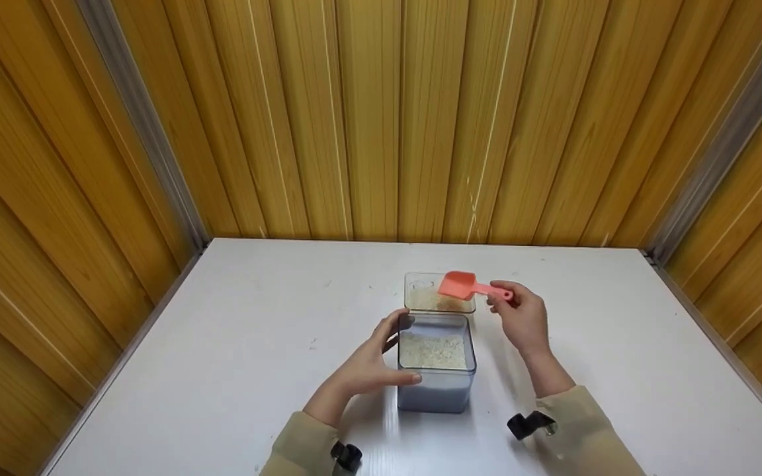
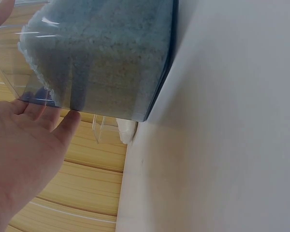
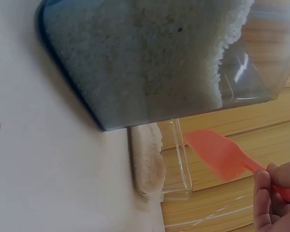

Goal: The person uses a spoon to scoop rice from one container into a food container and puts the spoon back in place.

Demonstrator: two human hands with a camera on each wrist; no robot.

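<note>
A bluish see-through bin (image 1: 435,390) of white, rice-like grains stands on the table, its top uncovered. My left hand (image 1: 371,363) grips it from the left side, thumb along the near wall and fingers at the far left corner. In the left wrist view, fingertips (image 2: 70,121) press against the clear wall. My right hand (image 1: 521,317) pinches the handle of a coral-red scoop (image 1: 458,285), held level above a smaller clear box (image 1: 411,291) behind the bin. The right wrist view shows no grains on the scoop's visible side. Pale grains (image 3: 147,159) lie in the smaller box.
The white table (image 1: 255,344) reaches back to a wood-patterned panel wall (image 1: 368,119). Similar panels rise at left and right. A few tiny specks lie on the tabletop. Each sleeve carries a black wrist camera (image 1: 530,425).
</note>
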